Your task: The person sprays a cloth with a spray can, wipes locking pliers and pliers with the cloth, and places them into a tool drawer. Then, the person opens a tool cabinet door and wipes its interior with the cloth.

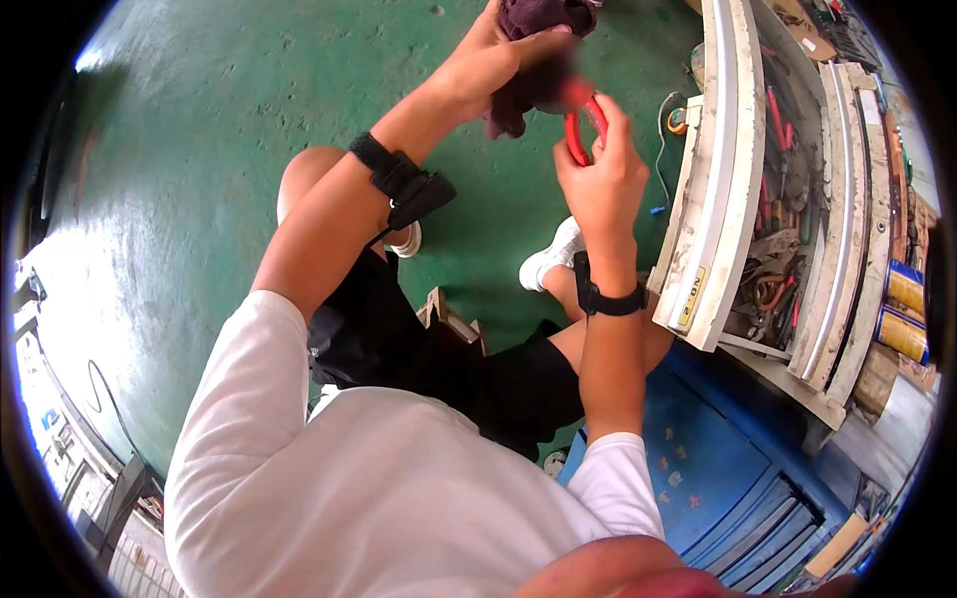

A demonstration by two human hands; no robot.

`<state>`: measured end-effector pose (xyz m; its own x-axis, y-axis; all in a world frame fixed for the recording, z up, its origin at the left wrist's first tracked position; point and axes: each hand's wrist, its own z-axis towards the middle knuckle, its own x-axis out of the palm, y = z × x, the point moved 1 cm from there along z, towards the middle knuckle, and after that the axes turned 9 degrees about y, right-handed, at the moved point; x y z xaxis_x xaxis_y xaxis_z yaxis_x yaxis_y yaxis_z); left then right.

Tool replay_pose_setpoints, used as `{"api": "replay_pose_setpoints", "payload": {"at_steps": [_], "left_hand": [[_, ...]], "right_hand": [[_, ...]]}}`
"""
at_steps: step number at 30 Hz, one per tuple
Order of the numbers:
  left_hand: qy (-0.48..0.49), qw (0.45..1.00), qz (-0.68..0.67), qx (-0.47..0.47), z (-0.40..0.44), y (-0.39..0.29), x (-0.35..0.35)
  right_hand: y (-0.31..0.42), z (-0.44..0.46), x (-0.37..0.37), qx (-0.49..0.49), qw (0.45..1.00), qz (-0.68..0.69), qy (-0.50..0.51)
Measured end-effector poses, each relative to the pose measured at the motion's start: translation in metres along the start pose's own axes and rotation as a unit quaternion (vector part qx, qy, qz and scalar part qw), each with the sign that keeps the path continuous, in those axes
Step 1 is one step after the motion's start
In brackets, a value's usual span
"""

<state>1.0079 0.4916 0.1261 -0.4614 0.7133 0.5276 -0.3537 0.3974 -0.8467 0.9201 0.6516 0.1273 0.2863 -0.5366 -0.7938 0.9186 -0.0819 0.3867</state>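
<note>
A dark maroon cloth hangs bunched up at the top centre, with my left hand closed on it. Red-handled pliers point up into the cloth, and their head is hidden or blurred there. My right hand is wrapped round the red handles, just below and to the right of the cloth. Both hands are above the green floor, in front of my knees.
An open drawer full of tools stands close to the right of my right hand. Below it is a blue cabinet. A cable lies on the green floor beside the drawer. Yellow-and-blue cans stand at the far right.
</note>
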Motion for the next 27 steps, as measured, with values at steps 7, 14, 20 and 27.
{"api": "replay_pose_setpoints", "payload": {"at_steps": [7, 14, 20, 27], "left_hand": [[0.028, 0.998, -0.014, -0.049, -0.009, 0.01, 0.01], [0.02, 0.994, 0.004, -0.108, -0.007, 0.032, 0.014], [-0.134, 0.967, -0.139, -0.166, 0.011, 0.019, -0.011], [-0.054, 0.983, -0.123, -0.122, -0.005, 0.013, 0.004]], "right_hand": [[-0.006, -0.006, 0.013, 0.234, 0.851, 0.469, 0.031], [0.002, -0.004, 0.021, 0.185, 0.94, 0.278, -0.068], [0.011, -0.002, 0.014, 0.155, 0.916, 0.35, -0.119], [0.006, 0.002, 0.015, 0.179, 0.893, 0.397, -0.117]]}}
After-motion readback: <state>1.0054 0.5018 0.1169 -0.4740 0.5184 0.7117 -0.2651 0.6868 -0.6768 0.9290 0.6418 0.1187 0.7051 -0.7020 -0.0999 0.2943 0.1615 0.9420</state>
